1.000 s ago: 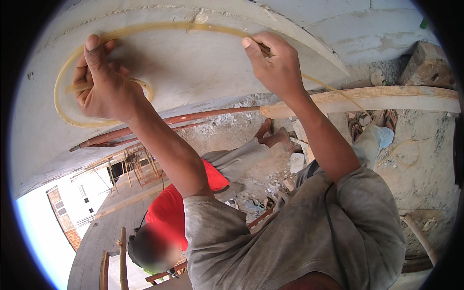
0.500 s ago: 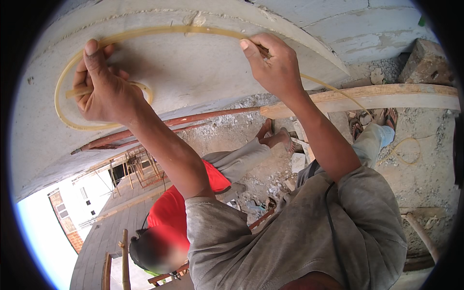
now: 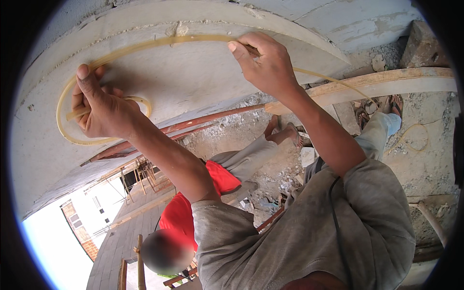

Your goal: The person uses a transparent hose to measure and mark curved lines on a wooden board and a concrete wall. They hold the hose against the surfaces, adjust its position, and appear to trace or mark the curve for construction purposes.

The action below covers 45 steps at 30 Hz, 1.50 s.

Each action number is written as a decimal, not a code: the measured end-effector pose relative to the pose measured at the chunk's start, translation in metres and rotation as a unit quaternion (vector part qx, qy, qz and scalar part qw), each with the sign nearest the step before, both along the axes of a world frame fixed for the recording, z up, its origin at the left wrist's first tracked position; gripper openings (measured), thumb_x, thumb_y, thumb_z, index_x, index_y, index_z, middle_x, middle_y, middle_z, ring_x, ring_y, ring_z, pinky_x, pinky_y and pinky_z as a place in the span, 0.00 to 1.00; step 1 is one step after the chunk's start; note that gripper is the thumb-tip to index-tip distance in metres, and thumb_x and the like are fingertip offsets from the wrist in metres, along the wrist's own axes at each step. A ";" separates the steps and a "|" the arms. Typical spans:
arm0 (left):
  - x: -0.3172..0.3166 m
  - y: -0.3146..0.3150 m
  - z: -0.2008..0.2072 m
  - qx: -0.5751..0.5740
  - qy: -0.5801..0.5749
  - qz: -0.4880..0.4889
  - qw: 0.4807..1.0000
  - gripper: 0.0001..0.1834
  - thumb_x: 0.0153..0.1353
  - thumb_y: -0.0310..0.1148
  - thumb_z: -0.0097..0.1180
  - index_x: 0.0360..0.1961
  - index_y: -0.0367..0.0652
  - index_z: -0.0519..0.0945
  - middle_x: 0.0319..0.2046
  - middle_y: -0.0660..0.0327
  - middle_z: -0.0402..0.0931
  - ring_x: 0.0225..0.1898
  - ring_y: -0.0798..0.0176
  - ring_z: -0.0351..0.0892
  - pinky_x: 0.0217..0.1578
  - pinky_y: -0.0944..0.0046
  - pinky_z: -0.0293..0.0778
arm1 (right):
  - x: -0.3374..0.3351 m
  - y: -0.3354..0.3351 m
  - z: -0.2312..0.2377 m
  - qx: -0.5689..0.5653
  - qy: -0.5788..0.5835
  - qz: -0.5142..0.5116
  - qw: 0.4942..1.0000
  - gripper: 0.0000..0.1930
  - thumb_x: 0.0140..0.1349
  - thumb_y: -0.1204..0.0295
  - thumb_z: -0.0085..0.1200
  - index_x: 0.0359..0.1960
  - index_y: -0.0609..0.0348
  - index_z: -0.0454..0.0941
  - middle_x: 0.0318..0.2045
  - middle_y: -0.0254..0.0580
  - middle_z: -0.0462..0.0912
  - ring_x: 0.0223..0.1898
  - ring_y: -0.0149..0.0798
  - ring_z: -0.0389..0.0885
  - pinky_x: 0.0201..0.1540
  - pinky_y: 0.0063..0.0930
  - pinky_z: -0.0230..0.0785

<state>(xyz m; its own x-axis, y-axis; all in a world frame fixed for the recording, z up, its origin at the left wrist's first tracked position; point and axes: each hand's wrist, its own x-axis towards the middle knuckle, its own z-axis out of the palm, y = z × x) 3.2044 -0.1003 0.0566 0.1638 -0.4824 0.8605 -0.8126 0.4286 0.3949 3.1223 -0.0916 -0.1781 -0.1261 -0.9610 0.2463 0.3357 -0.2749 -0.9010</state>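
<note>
A thin, yellowish, translucent hose [image 3: 203, 37] arcs between my two raised hands in front of a pale concrete face [image 3: 193, 72]. My left hand [image 3: 107, 112] is closed on the hose, thumb up. Below it the hose loops round, and a short free end pokes out beside the fingers. My right hand [image 3: 268, 64] pinches the hose at the other end of the arc, thumb and fingers together. From there the hose runs on to the right, across a wooden plank, and down toward the ground.
A person in a red shirt [image 3: 179, 215] bends at my left. Reddish poles [image 3: 176, 126] and the wooden plank [image 3: 386, 79] run below the concrete. More hose [image 3: 418, 137] lies looped on the rubble-strewn ground at right. A rough block [image 3: 425, 46] sits at the far right.
My left hand has dropped a little with the hose, and my right hand sits slightly farther left. Both keep hold. The whole view has shifted slightly.
</note>
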 end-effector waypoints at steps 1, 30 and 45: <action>0.000 0.000 0.000 -0.001 0.004 0.006 1.000 0.16 0.57 0.37 0.77 0.31 0.40 0.80 0.22 0.56 0.84 0.11 0.78 0.64 0.13 0.80 0.57 | 0.000 0.000 0.000 0.001 0.004 0.001 1.000 0.13 0.70 0.62 0.59 0.38 0.62 0.83 0.29 0.40 0.81 0.29 0.34 0.77 0.36 0.30 0.72; -0.001 -0.001 0.001 -0.014 0.011 -0.021 1.000 0.14 0.58 0.35 0.76 0.31 0.35 0.84 0.22 0.55 0.86 0.13 0.79 0.68 0.14 0.79 0.58 | -0.001 0.001 0.008 0.014 0.010 0.002 1.000 0.14 0.70 0.62 0.61 0.37 0.64 0.82 0.28 0.40 0.80 0.30 0.33 0.77 0.36 0.30 0.71; 0.000 0.001 0.002 -0.005 0.012 -0.008 1.000 0.15 0.59 0.36 0.76 0.32 0.35 0.84 0.23 0.57 0.86 0.14 0.79 0.69 0.16 0.79 0.58 | -0.003 0.002 0.010 0.024 0.028 0.003 0.999 0.13 0.70 0.63 0.60 0.37 0.63 0.82 0.26 0.41 0.79 0.28 0.33 0.76 0.36 0.30 0.70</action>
